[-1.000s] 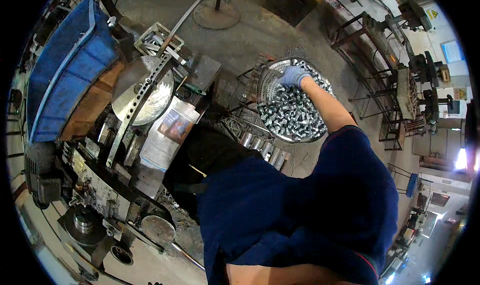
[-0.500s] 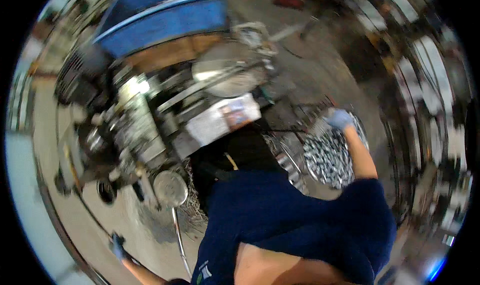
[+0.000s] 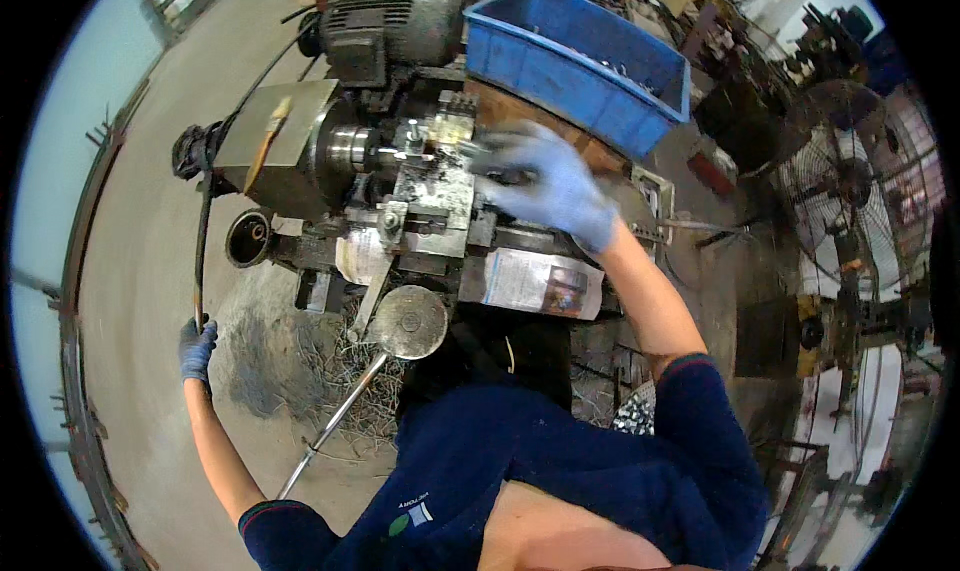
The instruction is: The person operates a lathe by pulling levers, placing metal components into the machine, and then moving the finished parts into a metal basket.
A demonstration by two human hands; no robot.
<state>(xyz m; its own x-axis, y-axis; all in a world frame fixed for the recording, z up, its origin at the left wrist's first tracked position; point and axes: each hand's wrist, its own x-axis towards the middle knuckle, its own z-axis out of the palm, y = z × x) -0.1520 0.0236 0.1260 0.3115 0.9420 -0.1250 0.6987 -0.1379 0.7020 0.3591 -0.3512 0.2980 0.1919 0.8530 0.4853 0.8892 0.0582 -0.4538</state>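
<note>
My left hand [image 3: 198,351], in a blue-grey glove, is closed round the lower end of a long black lever [image 3: 202,256]. My right hand [image 3: 550,181], gloved in light blue, is over the right side of a small lathe [image 3: 435,186]. Its fingers are curled and blurred by motion, and what they pinch cannot be made out. Left of that hand, a metal spindle chuck [image 3: 348,151] faces the tool slide. A wooden-handled brush [image 3: 268,146] rests on the grey headstock cover [image 3: 290,106].
An electric motor [image 3: 390,33] and a blue bin [image 3: 575,61] stand behind the lathe. Newspaper [image 3: 535,283] lies at its front. A round metal disc [image 3: 408,323] on a rod is near me, beside metal shavings [image 3: 350,391]. Small metal parts [image 3: 635,411] show by my right sleeve; a fan [image 3: 850,186] stands right.
My right hand has moved left from the basin of small metal parts to the lathe. The view has swung left. My left hand still grips the lever.
</note>
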